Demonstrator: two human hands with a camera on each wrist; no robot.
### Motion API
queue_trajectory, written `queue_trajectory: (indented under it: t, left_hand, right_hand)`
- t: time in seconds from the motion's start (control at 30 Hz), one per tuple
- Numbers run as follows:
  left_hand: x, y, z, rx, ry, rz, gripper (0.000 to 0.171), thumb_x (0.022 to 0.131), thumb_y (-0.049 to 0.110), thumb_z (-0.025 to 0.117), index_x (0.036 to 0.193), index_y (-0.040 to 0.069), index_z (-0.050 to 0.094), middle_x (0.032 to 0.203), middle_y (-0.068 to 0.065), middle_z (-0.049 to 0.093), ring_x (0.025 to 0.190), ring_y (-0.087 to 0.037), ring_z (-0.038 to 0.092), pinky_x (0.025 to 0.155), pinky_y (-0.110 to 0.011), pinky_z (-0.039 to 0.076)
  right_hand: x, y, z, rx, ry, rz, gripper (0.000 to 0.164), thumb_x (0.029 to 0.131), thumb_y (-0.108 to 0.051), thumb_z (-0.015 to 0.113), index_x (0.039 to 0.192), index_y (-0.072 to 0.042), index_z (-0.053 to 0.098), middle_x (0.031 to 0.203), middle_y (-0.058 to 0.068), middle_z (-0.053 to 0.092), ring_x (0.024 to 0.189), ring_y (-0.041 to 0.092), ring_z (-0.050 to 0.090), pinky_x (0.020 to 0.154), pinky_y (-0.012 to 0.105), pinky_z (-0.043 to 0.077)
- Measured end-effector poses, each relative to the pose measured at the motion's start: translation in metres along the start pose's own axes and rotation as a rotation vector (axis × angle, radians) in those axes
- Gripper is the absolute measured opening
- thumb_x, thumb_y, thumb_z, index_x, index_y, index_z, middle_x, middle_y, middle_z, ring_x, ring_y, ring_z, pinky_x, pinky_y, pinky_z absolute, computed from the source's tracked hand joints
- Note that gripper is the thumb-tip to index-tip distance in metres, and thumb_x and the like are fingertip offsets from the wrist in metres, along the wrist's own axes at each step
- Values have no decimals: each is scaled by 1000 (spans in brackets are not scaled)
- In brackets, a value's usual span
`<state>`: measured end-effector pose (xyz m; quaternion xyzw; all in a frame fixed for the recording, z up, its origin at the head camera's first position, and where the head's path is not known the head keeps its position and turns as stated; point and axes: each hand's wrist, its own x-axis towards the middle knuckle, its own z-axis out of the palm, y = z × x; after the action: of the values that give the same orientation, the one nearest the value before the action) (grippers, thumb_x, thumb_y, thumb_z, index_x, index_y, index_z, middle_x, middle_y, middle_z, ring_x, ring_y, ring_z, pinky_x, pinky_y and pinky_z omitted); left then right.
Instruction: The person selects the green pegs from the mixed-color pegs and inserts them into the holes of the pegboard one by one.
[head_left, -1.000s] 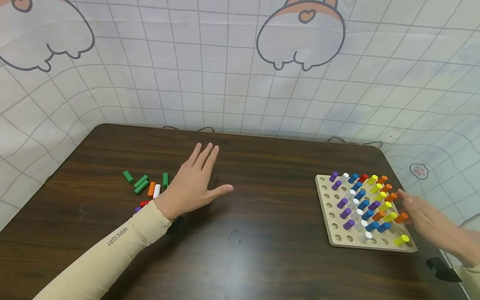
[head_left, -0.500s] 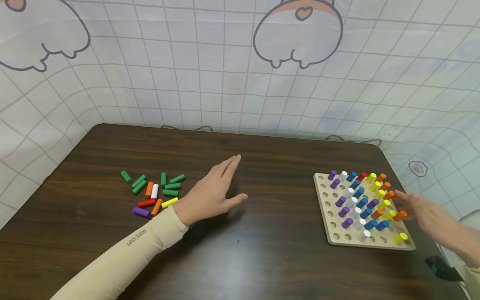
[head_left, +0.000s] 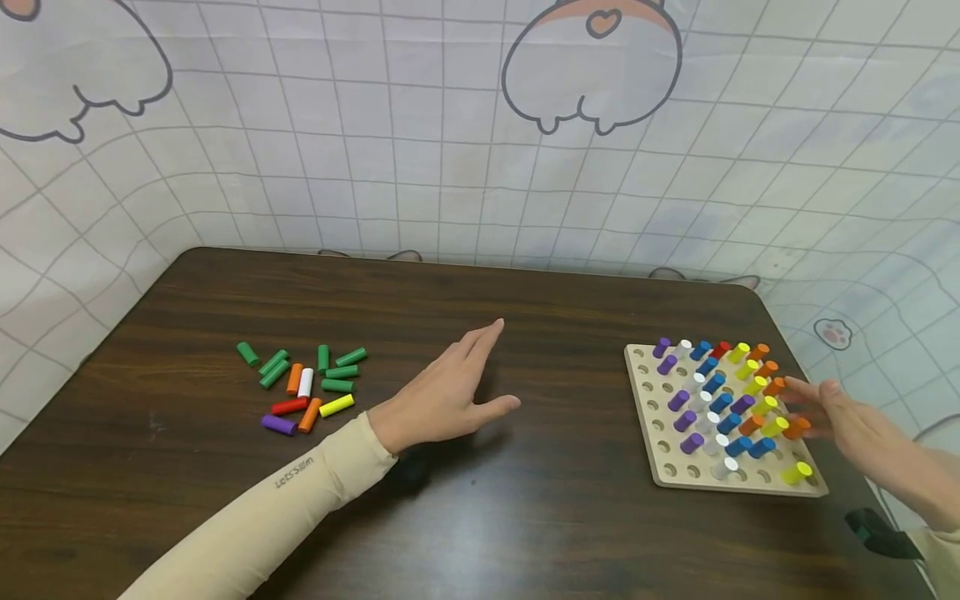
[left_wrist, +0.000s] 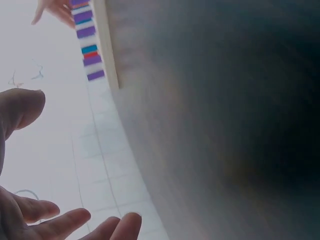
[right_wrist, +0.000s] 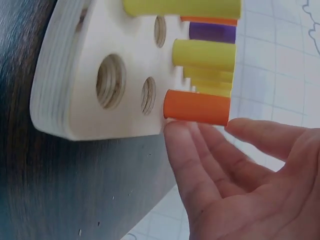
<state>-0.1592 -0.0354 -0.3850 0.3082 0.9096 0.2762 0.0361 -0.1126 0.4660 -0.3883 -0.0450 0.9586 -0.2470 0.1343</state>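
Observation:
My left hand [head_left: 442,392] hovers over the middle of the table, between the loose pegs and the pegboard. It holds nothing; its fingers are extended and the thumb stands apart. At the right, my right hand [head_left: 862,425] is beside the right edge of the wooden pegboard [head_left: 660,467]. In the right wrist view its fingertips [right_wrist: 177,132] are at the side of an orange peg [right_wrist: 197,107] standing in the board, not wrapped round it. Purple, white, blue, red, yellow and orange pegs stand upright in the board. Several holes are bare, mostly along the left and front.
Loose pegs lie on the left of the dark table [head_left: 525,533]: several green pegs [head_left: 339,386], two orange, one white peg [head_left: 305,382], one red peg [head_left: 289,406], one yellow peg [head_left: 337,406] and one purple peg [head_left: 279,425]. A gridded curtain [head_left: 465,167] surrounds the table.
My left hand has moved right, away from the loose pegs, uncovering them. My right hand stays beside the pegboard. The whole view has shifted slightly.

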Motion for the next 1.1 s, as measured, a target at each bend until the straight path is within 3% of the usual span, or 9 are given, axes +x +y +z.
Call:
queue_trajectory:
  t: [0.17, 0.33, 0.5, 0.63, 0.7, 0.8, 0.87, 0.93, 1.1]
  left_hand:
    - [8, 10, 10, -125, -59, 8, 96, 99, 51, 65, 167, 14, 10, 170, -10, 28, 148, -30, 48, 120, -47, 44]
    - [16, 19, 22, -181, -110, 31, 94, 100, 50, 64, 168, 17, 8, 167, -10, 33, 138, -25, 57, 105, -40, 54]
    - [26, 27, 32, -224, -158, 48, 92, 100, 47, 64, 168, 17, 9, 164, -11, 37, 133, -21, 60, 96, -32, 55]
    - [36, 34, 39, -300, -204, 34, 91, 100, 47, 65, 168, 20, 10, 165, -8, 37, 137, -21, 58, 100, -30, 56]
    - [41, 38, 42, -330, -217, 15, 91, 100, 48, 65, 167, 20, 12, 164, -6, 40, 137, -20, 59, 102, -29, 56]
    - [49, 45, 48, -343, -228, -21, 90, 100, 48, 64, 167, 17, 14, 161, -6, 46, 133, -19, 63, 105, -29, 55]
    - [54, 50, 53, -338, -237, -41, 89, 100, 49, 64, 167, 14, 16, 159, -6, 49, 130, -16, 65, 106, -29, 55]
    - [59, 55, 59, -340, -250, -56, 88, 100, 49, 63, 166, 13, 17, 158, -6, 51, 127, -13, 67, 106, -28, 55]
    - [72, 66, 73, -381, -281, -93, 86, 100, 48, 64, 166, 13, 21, 156, -2, 54, 119, -4, 69, 100, -24, 56]
  right_hand:
    - [-3, 3, -1, 43, -15, -10, 71, 113, -34, -3, 156, 16, 22, 150, 46, 38, 124, 61, 51, 74, 12, 51]
    - [-1, 3, 0, 47, -17, 2, 72, 113, -36, -3, 156, 16, 22, 153, 46, 33, 128, 63, 46, 81, 23, 59]
    - [-2, 5, 1, 87, -1, -21, 71, 113, -35, -2, 156, 16, 21, 154, 45, 31, 128, 64, 43, 77, 5, 48]
    - [-4, 9, 0, 101, 5, -41, 70, 113, -35, -1, 157, 15, 21, 154, 44, 32, 127, 60, 45, 78, 1, 46]
    - [-4, 11, 0, 89, 15, -38, 69, 113, -36, 0, 157, 13, 24, 155, 41, 34, 123, 39, 60, 78, 2, 47]
    - [-5, 10, 0, 87, 12, -26, 70, 113, -38, 1, 158, 11, 24, 156, 41, 34, 124, 35, 61, 79, 2, 47]
    - [-5, 9, 0, 85, 8, -11, 71, 113, -39, 0, 159, 10, 22, 155, 41, 36, 124, 36, 62, 79, 2, 48]
    - [-5, 8, 0, 88, 0, -4, 71, 113, -39, -1, 159, 11, 20, 154, 43, 35, 129, 58, 50, 78, 2, 48]
    - [-5, 8, 1, 94, 3, 9, 69, 113, -37, -1, 159, 12, 16, 152, 45, 34, 129, 63, 47, 76, 4, 48]
